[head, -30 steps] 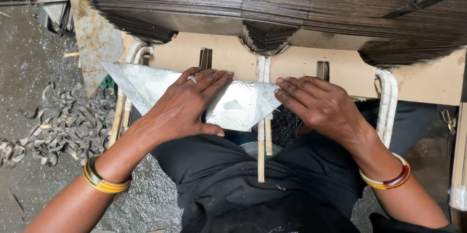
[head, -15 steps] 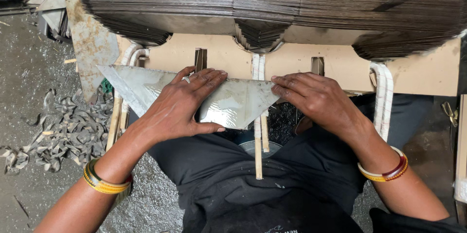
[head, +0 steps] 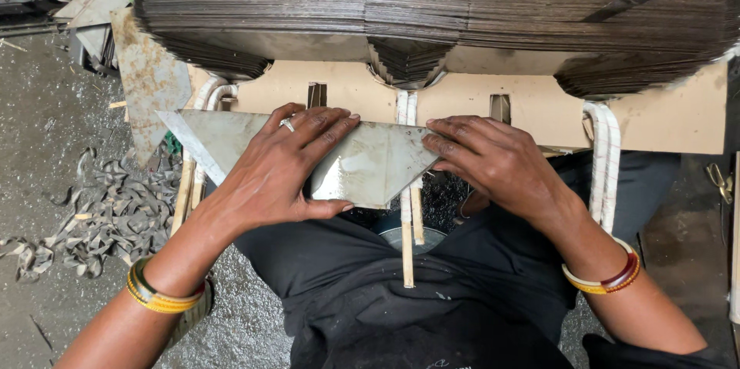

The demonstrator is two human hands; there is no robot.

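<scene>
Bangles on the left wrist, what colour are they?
Yellow-gold bangles, with thin dark stripes, shown in the head view.

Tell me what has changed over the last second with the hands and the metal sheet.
Little has changed. The left hand stays pressed flat on the shiny triangular metal sheet, and the right hand keeps its fingertips on the sheet's right corner. The sheet seems to have slid slightly leftward along the pale slotted board, though the camera shifted too. The dark stack of metal sheets above and the scrap cuttings on the floor are unchanged.
</scene>
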